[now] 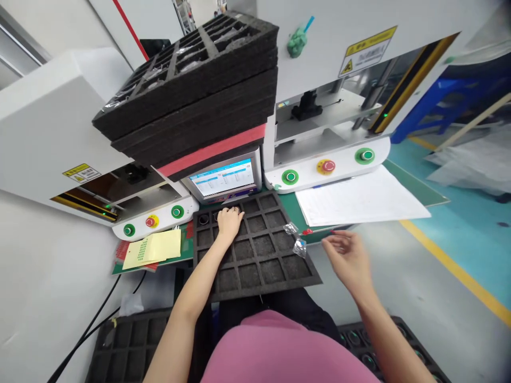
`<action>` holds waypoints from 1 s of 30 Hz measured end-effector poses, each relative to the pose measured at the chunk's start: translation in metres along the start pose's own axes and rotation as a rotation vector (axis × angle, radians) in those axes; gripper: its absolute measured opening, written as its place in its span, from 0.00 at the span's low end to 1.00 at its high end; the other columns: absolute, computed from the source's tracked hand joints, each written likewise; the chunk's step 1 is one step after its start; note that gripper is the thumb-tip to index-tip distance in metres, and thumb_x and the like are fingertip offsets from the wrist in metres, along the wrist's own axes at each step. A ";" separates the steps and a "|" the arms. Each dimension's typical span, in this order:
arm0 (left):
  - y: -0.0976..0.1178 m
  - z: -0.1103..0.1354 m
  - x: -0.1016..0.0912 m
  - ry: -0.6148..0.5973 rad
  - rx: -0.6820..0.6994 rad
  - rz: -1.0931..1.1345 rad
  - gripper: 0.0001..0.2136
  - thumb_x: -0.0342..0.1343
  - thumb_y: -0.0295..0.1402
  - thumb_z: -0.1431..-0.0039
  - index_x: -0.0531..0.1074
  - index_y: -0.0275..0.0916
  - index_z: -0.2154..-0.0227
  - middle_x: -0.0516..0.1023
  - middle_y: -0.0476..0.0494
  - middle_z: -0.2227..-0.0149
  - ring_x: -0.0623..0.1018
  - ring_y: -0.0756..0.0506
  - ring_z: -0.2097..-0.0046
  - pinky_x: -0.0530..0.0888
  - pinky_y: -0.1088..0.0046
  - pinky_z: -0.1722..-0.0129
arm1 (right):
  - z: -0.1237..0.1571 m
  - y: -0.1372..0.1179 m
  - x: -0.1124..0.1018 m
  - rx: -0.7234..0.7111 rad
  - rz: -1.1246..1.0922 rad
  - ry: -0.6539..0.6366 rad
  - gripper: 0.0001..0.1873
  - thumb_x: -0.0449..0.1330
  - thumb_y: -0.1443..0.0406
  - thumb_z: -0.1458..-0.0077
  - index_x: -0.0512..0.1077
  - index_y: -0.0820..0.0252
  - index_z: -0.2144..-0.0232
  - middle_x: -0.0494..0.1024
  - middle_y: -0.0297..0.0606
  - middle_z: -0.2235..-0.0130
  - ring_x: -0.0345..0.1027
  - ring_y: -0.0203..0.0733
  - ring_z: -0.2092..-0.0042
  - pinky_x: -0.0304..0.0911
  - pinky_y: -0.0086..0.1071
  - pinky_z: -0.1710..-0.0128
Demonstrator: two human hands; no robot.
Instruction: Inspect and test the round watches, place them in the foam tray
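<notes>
My left hand (229,222) reaches into the back row of a black foam tray (255,290), which is divided into square compartments. Its fingers point down and are bent together; whatever is under them is mostly hidden. Beside it, a round dark part (203,219) sits in the back left compartment. Off the tray's right side, my right hand (347,260) hovers with fingers loosely curled and the thumb apart, nothing visible between them. Closest to it are a small clear plastic wrapper (299,247) on the tray's edge and small red bits (307,232).
Stacked foam trays (191,101) rise above a small screen (223,178). White machines with green buttons (289,177) and red buttons (328,166) stand on both sides. Paper sheets (359,199) lie right, yellow cards (154,247) left. More trays (131,340) sit low down.
</notes>
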State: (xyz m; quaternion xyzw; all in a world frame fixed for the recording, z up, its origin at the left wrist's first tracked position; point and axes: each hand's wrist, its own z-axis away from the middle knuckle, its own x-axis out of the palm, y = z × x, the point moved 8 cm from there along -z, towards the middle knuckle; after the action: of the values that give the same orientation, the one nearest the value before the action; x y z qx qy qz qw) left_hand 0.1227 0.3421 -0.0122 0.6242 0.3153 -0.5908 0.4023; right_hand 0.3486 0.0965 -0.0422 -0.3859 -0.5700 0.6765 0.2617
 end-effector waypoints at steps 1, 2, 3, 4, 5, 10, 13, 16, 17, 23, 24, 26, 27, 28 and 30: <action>0.003 0.002 -0.002 0.010 0.021 0.000 0.13 0.55 0.37 0.35 0.71 0.37 0.51 0.74 0.39 0.48 0.75 0.41 0.47 0.72 0.53 0.47 | -0.002 0.004 0.008 -0.003 0.040 -0.035 0.21 0.62 0.52 0.44 0.68 0.62 0.58 0.74 0.34 0.66 0.70 0.38 0.66 0.68 0.37 0.62; 0.006 0.005 -0.005 0.020 0.044 0.005 0.14 0.55 0.37 0.35 0.71 0.36 0.51 0.73 0.39 0.46 0.74 0.40 0.46 0.71 0.51 0.45 | -0.003 0.009 0.015 -0.002 0.076 -0.067 0.19 0.62 0.53 0.42 0.69 0.62 0.57 0.74 0.35 0.65 0.70 0.38 0.66 0.68 0.37 0.61; 0.011 0.007 -0.008 0.029 0.071 0.016 0.14 0.55 0.36 0.35 0.71 0.36 0.50 0.72 0.38 0.45 0.73 0.39 0.44 0.70 0.50 0.44 | -0.004 0.013 0.022 0.004 0.107 -0.095 0.18 0.62 0.54 0.41 0.69 0.63 0.56 0.74 0.35 0.64 0.70 0.38 0.66 0.68 0.38 0.61; 0.019 0.009 -0.009 0.031 0.106 0.034 0.14 0.55 0.35 0.35 0.71 0.36 0.50 0.71 0.38 0.44 0.72 0.39 0.43 0.69 0.50 0.43 | -0.004 0.018 0.029 0.012 0.132 -0.120 0.17 0.62 0.55 0.40 0.70 0.63 0.56 0.75 0.35 0.64 0.70 0.37 0.66 0.69 0.37 0.61; 0.028 0.011 -0.010 0.025 0.150 0.059 0.13 0.55 0.35 0.35 0.71 0.36 0.50 0.71 0.38 0.44 0.72 0.39 0.43 0.69 0.50 0.43 | -0.005 0.023 0.035 0.020 0.150 -0.145 0.17 0.62 0.56 0.40 0.70 0.63 0.56 0.75 0.35 0.64 0.70 0.37 0.66 0.69 0.37 0.61; 0.104 0.017 0.002 -0.138 0.498 0.232 0.11 0.55 0.33 0.36 0.73 0.37 0.52 0.76 0.40 0.49 0.75 0.42 0.47 0.72 0.55 0.45 | -0.008 0.036 0.045 0.008 0.160 -0.191 0.14 0.60 0.57 0.38 0.70 0.64 0.58 0.74 0.34 0.65 0.70 0.35 0.67 0.69 0.35 0.64; 0.143 0.016 0.014 -0.229 0.648 0.301 0.12 0.57 0.33 0.37 0.73 0.36 0.53 0.76 0.40 0.49 0.75 0.42 0.46 0.72 0.55 0.45 | -0.009 0.033 0.040 -0.043 0.109 -0.170 0.14 0.60 0.57 0.37 0.70 0.64 0.58 0.74 0.34 0.66 0.70 0.35 0.68 0.69 0.34 0.64; 0.161 0.011 0.023 -0.291 0.686 0.338 0.08 0.57 0.34 0.37 0.75 0.36 0.59 0.78 0.42 0.54 0.77 0.44 0.50 0.73 0.56 0.47 | -0.006 0.027 0.030 -0.089 0.041 -0.136 0.16 0.60 0.56 0.38 0.70 0.64 0.58 0.74 0.33 0.67 0.70 0.35 0.68 0.69 0.34 0.65; 0.163 0.009 0.024 -0.301 0.674 0.354 0.08 0.57 0.35 0.37 0.75 0.35 0.61 0.78 0.42 0.56 0.78 0.44 0.52 0.74 0.57 0.48 | -0.005 0.024 0.026 -0.101 0.021 -0.124 0.16 0.60 0.55 0.38 0.70 0.64 0.58 0.73 0.33 0.67 0.70 0.35 0.68 0.69 0.34 0.65; 0.089 -0.010 -0.006 -0.233 0.376 0.503 0.10 0.55 0.37 0.35 0.75 0.35 0.61 0.79 0.44 0.59 0.79 0.46 0.57 0.76 0.61 0.53 | 0.009 0.008 0.005 -0.124 -0.047 -0.070 0.27 0.64 0.46 0.51 0.68 0.60 0.59 0.74 0.33 0.70 0.71 0.39 0.68 0.68 0.38 0.63; 0.061 -0.013 -0.013 -0.214 0.298 0.515 0.11 0.54 0.38 0.35 0.75 0.35 0.60 0.79 0.44 0.59 0.79 0.46 0.58 0.77 0.62 0.55 | 0.011 0.007 0.003 -0.120 -0.047 -0.062 0.28 0.65 0.45 0.53 0.68 0.59 0.60 0.74 0.34 0.70 0.71 0.40 0.68 0.68 0.39 0.63; -0.001 -0.015 -0.028 -0.166 0.129 0.518 0.12 0.55 0.38 0.35 0.74 0.34 0.58 0.78 0.43 0.58 0.79 0.45 0.57 0.77 0.62 0.55 | 0.013 0.004 0.001 -0.109 -0.043 -0.050 0.30 0.65 0.43 0.57 0.68 0.58 0.60 0.74 0.34 0.71 0.71 0.42 0.69 0.67 0.40 0.64; -0.034 -0.014 -0.034 -0.140 0.043 0.512 0.12 0.55 0.38 0.35 0.73 0.35 0.57 0.78 0.42 0.56 0.78 0.45 0.56 0.77 0.61 0.55 | 0.014 0.003 0.001 -0.103 -0.041 -0.048 0.31 0.66 0.42 0.58 0.68 0.58 0.61 0.74 0.34 0.71 0.70 0.42 0.69 0.66 0.40 0.64; -0.064 -0.011 -0.038 -0.120 -0.036 0.505 0.12 0.55 0.38 0.35 0.73 0.35 0.56 0.77 0.42 0.55 0.78 0.45 0.55 0.77 0.61 0.55 | 0.015 0.002 0.003 -0.099 -0.039 -0.051 0.32 0.66 0.42 0.59 0.68 0.58 0.61 0.74 0.34 0.72 0.70 0.42 0.70 0.66 0.40 0.65; -0.115 -0.003 -0.041 -0.105 -0.167 0.498 0.13 0.55 0.38 0.36 0.72 0.35 0.54 0.76 0.41 0.53 0.77 0.44 0.55 0.77 0.60 0.55 | 0.017 -0.001 0.010 -0.094 -0.039 -0.066 0.33 0.66 0.40 0.61 0.67 0.57 0.62 0.73 0.33 0.73 0.69 0.43 0.71 0.65 0.41 0.66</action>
State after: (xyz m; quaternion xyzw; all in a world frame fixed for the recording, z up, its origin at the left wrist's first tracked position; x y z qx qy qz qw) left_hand 0.0199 0.4032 0.0133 0.6157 0.1781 -0.4772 0.6012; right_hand 0.3289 0.0954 -0.0430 -0.3642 -0.6167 0.6562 0.2374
